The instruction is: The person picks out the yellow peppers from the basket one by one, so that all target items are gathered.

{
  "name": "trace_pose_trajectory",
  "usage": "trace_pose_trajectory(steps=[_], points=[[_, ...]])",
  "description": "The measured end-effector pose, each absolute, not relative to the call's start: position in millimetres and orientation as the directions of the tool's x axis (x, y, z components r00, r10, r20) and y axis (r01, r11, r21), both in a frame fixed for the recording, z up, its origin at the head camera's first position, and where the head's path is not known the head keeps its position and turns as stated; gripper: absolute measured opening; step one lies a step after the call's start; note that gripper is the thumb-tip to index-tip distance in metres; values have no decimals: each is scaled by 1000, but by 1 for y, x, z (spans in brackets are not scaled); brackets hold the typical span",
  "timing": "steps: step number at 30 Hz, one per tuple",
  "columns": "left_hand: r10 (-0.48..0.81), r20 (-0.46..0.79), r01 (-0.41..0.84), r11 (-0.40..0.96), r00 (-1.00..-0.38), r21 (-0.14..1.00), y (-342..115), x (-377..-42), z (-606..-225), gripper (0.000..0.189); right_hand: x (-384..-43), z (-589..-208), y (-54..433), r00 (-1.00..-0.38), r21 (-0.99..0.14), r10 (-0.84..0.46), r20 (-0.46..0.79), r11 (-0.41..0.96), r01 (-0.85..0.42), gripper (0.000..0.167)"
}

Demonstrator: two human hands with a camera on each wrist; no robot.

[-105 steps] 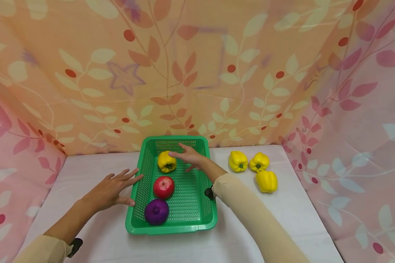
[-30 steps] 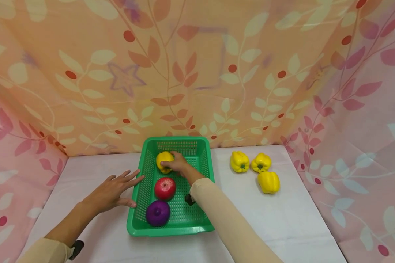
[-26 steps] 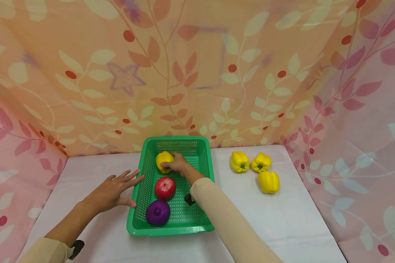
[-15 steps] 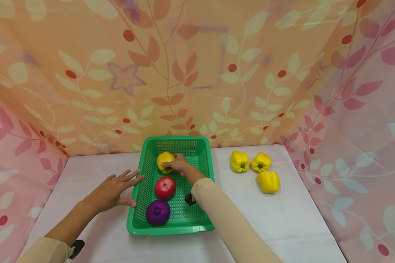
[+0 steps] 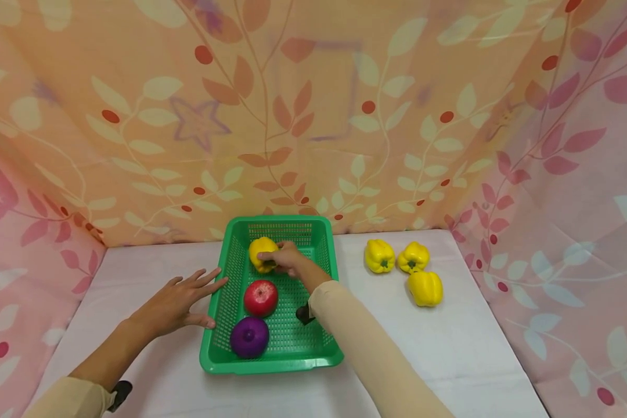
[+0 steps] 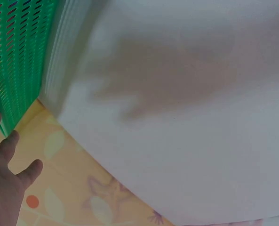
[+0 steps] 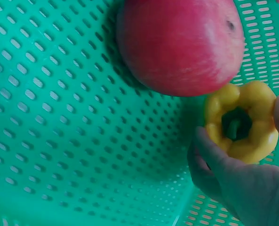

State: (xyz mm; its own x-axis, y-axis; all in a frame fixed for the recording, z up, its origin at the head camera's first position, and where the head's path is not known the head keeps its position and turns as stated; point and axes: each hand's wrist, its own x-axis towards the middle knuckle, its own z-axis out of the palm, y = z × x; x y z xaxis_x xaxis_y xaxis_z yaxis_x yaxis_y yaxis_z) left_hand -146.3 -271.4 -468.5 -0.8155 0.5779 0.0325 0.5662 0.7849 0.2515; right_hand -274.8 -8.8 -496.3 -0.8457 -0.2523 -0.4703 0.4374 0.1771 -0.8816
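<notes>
In the head view my right hand (image 5: 291, 259) grips a yellow bell pepper (image 5: 261, 253) at the back left of a green plastic basket (image 5: 271, 366). The right wrist view shows the thumb and fingers on opposite sides of the bell pepper (image 7: 264, 106), its green stem facing the camera. In front of it sit a red apple-like fruit (image 5: 261, 298) and a round purple vegetable (image 5: 249, 337) with a short nub. My left hand (image 5: 183, 302), fingers spread and straight, has its fingertips at the basket's left rim; part of it shows beside the basket wall in the left wrist view.
Right of the basket, three more yellow bell peppers (image 5: 379, 256) lie grouped on the white tablecloth (image 5: 449, 354). Patterned curtains (image 5: 313, 116) stand behind the table and along both sides. The right half of the basket floor is bare.
My right hand, earlier spread above the basket, has come down and taken hold of the yellow bell pepper. In the last half second the pepper has tilted and shifted slightly. The left hand stays put.
</notes>
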Motion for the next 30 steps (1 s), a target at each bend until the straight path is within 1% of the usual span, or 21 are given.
trace_pose_trajectory(steps=[6, 11, 15, 19, 22, 25, 30], points=[[583, 52, 576, 780, -811, 245, -272, -147, -468, 89, -277, -477, -6, -872, -904, -250, -422, 191, 383, 63], [578, 29, 565, 785, -816, 254, -273, -147, -468, 90, -275, -454, 4, -863, -909, -294, -412, 194, 368, 71], [579, 33, 568, 783, -814, 253, -272, -147, -468, 90, -271, -441, 18, -856, -915, -328, -399, 203, 348, 73], [582, 48, 574, 781, -812, 246, -272, -146, -466, 89, -267, -429, 34, -864, -930, -353, -358, 212, 299, 69], [583, 36, 572, 781, -812, 249, -271, -146, -464, 89, -263, -423, 47, -871, -937, -362, -332, 234, 260, 66], [580, 22, 566, 784, -814, 256, -270, -146, -462, 90, -257, -415, 61, -870, -935, -369, -328, 258, 244, 68], [584, 24, 569, 781, -812, 259, -269, -146, -462, 90, -247, -400, 85, -866, -920, -356, -351, 301, 250, 72]])
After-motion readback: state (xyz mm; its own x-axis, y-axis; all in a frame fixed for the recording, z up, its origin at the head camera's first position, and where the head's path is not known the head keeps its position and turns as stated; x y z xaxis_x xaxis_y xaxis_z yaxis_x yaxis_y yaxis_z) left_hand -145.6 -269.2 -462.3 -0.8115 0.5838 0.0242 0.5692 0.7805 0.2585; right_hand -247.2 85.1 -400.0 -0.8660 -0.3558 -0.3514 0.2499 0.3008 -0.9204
